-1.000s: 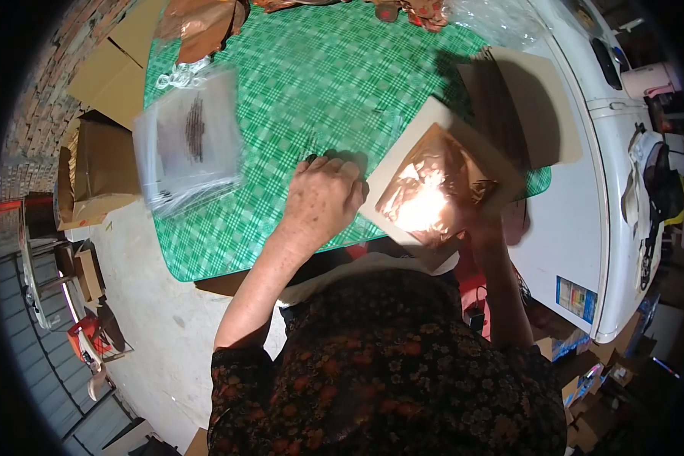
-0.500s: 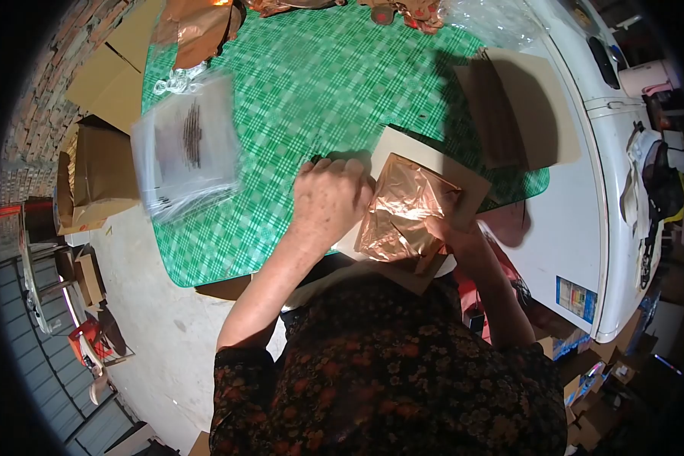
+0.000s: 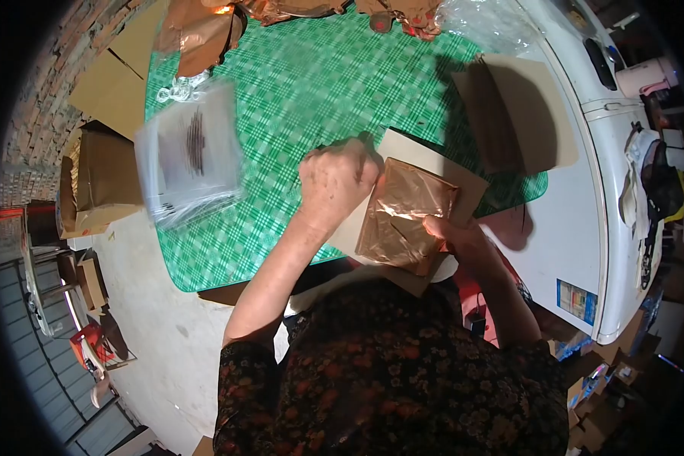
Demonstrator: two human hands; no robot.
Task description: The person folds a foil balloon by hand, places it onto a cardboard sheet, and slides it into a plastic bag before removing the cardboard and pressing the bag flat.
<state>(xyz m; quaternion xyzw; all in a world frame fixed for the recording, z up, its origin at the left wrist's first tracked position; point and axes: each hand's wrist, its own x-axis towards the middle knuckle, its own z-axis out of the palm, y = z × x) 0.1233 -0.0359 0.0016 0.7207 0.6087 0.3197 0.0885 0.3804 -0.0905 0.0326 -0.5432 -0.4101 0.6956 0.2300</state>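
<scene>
A square stack of shiny copper-coloured foil sheets (image 3: 410,201) lies on a pale cardboard sheet (image 3: 471,182), tilted at the table's near edge. My right hand (image 3: 467,242) grips the stack at its lower right, thumb on top of the foil; its other fingers are mostly hidden underneath. At the upper left edge of the stack is my left hand (image 3: 338,181), closed with its knuckles up. Its fingertips are hidden, and whatever they may pinch cannot be made out.
The table wears a green checked cloth (image 3: 296,91). Clear plastic sleeves (image 3: 190,152) lie at left, brown cardboard pieces (image 3: 520,114) at right. Crumpled copper foil (image 3: 205,34) and clear plastic film (image 3: 482,23) lie along the far edge. An open carton (image 3: 102,178) stands at left.
My left hand has shifted slightly right and up, and its fingers look more curled. The foil's top surface appears flatter and less crinkled. My right hand keeps its hold.
</scene>
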